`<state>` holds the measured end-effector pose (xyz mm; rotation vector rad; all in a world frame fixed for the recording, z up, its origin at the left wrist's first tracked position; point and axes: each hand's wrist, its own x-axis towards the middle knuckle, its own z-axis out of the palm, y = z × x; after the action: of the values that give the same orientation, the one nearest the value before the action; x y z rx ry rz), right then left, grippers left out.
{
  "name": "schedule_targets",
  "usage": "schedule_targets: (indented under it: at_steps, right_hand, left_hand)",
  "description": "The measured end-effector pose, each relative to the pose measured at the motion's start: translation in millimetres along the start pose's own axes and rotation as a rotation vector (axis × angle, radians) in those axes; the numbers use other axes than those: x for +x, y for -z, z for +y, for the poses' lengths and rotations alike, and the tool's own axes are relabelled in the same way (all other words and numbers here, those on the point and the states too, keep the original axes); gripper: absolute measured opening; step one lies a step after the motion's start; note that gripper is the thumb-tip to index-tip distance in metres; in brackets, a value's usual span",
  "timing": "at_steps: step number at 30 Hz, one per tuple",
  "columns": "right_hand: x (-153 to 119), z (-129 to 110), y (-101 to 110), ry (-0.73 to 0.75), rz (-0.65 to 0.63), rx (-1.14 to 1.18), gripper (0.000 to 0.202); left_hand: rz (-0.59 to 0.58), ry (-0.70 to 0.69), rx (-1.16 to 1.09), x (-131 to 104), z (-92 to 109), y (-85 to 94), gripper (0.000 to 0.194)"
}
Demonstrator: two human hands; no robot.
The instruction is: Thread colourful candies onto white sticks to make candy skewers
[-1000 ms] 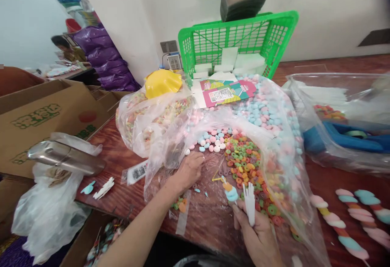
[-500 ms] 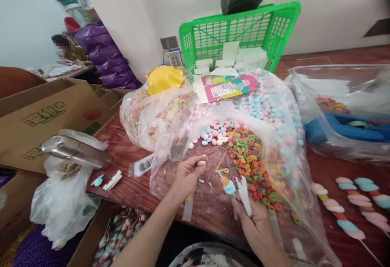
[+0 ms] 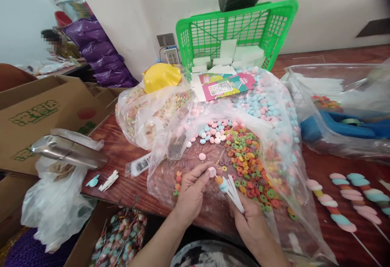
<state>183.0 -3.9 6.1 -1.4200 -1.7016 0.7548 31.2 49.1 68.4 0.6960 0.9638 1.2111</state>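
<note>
"Pink, that sweet (image 3: 211,172) in the left grip (image 3: 189,194), isn't it?"

"Pink, yes. Thumb and finger are clamped on it, over the bench (image 3: 120,194). It's right at the tip of the skewer (image 3: 222,184), but from where I stand I can't tell whether the point is in it."

"What's on the skewer?"

"An orange bit near the tip, then blue just below, touching."

"And the right grip (image 3: 250,220)?"

"Clamped on that skewer and a fan of white sticks (image 3: 234,196) together. The two hands nearly meet."

"What's lying in front of them?"

"A heap of fruit-coloured rings (image 3: 245,155), mostly green, orange and red, with crumpled clear plastic (image 3: 257,123) curving round its far side. Next to it are loose pink, blue and white sweets (image 3: 213,132). One pink piece (image 3: 202,156) lies on its own, just beyond the left fingers."

"I see more over by the right edge."

"Loaded skewers (image 3: 330,204) in pink, blue, yellow and red, side by side on the bench."

"And at the back?"

"A green basket (image 3: 179,25), tilted, with white boxes (image 3: 228,49) in it. To its left, a yellow bowl (image 3: 161,78) sits on a bag of rings (image 3: 131,115)."
</note>
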Motion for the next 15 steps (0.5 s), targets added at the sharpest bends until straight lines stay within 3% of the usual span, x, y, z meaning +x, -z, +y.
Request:
schedule_targets:
  at_steps: [4, 8, 12, 15]
  right_hand:
    - [2, -5, 3, 0.029, -0.054, -0.054, 0.026]
    - [2, -6, 5, 0.017, -0.082, -0.116, 0.028]
    - [2, -1, 7, 0.018, -0.131, -0.119, 0.032]
    - [0, 2, 7, 0.009, -0.124, -0.072, 0.023]
  left_hand:
    - [0.026, -0.08, 0.118, 5, -11, 6.1, 0.024]
    - [0.0, -0.313, 0.436, 7, -14, 15.3, 0.018]
    - [-0.226, -0.571, 0.711, 10, -9, 26.0, 0.025]
    - [-0.349, -0.686, 0.799, 10, -9, 31.0, 0.031]
